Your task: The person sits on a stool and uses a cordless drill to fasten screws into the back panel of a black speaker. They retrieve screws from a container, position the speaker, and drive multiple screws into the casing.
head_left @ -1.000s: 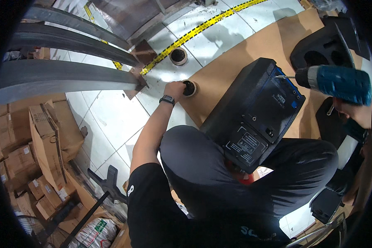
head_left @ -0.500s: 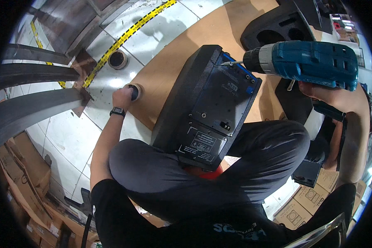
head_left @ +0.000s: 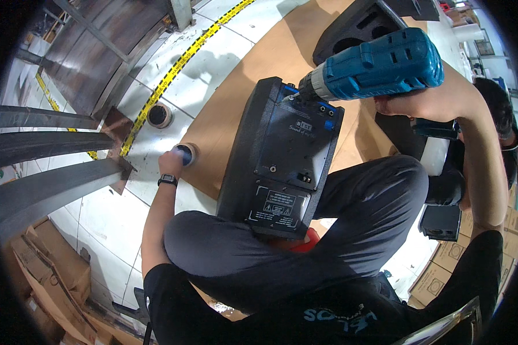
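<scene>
A teal cordless drill [head_left: 380, 63] is held level in my right hand [head_left: 417, 108], whose fingers wrap round its handle. Its bit points left, at the upper left corner of a black panel [head_left: 288, 155] full of jacks and labels; contact is unclear. That panel is the back of a black speaker cabinet [head_left: 242, 146], which leans tilted against my crossed legs. Over on the left, my left hand [head_left: 171, 163] has its fingers down in a small round tub [head_left: 191, 154]; the fingertips and whatever they touch are hidden.
Another round tub [head_left: 159, 115] stands on the tiles beside yellow-black floor tape [head_left: 172, 75]. Brown sheeting [head_left: 224, 126] lies under the speaker. A black cabinet with round holes [head_left: 351, 31] is beyond the drill. Metal bars [head_left: 52, 141] rise at left; a person [head_left: 495, 109] and cartons [head_left: 443, 259] are at right.
My view has shifted, so the speaker and drill appear farther left. The drill's rear now sits higher, while its bit remains by the panel's corner. My left hand is still at the tub.
</scene>
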A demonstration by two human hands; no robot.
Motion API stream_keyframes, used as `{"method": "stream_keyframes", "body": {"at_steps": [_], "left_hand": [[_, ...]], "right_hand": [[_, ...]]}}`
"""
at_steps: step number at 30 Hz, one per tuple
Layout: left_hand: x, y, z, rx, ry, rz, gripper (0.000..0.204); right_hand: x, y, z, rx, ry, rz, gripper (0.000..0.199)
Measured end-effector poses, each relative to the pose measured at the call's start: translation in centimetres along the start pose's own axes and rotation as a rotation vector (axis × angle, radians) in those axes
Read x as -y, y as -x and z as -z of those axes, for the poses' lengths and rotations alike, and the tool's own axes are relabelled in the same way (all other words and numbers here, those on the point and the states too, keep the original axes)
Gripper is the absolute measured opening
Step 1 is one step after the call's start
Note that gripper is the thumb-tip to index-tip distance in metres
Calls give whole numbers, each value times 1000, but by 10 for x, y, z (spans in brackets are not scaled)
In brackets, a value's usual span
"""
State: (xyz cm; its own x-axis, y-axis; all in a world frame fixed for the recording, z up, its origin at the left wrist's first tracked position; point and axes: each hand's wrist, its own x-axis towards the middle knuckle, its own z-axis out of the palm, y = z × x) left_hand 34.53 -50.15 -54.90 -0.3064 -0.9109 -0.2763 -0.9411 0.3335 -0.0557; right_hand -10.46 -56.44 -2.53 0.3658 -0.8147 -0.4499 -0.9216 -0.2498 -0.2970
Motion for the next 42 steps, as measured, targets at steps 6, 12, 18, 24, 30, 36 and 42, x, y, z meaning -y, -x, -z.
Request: {"method": "stream_keyframes", "body": {"at_steps": [6, 12, 18, 24, 30, 36, 42], "left_hand": [[-1, 4, 6, -31, 156, 74, 12], [6, 10, 26, -41, 414, 109, 24], [13, 15, 62, -88, 550, 251, 24], [21, 77, 190, -358, 1330, 384, 8], [-73, 145, 310, -252, 1358, -43, 5], [-206, 129, 314, -146, 824, 43, 29], [-240, 128, 298, -235, 536, 156, 16]], "right_hand": [[14, 1, 1, -29, 0, -100, 30], [19, -5, 3, 31, -22, -52, 26], [21, -10, 4, 67, -99, -103, 35], [24, -6, 5, 95, -256, -82, 32], [10, -13, 4, 78, -215, -54, 40], [-2, 14, 7, 20, -190, -9, 33], [-34, 96, -2, -67, -284, 171, 23]]}}
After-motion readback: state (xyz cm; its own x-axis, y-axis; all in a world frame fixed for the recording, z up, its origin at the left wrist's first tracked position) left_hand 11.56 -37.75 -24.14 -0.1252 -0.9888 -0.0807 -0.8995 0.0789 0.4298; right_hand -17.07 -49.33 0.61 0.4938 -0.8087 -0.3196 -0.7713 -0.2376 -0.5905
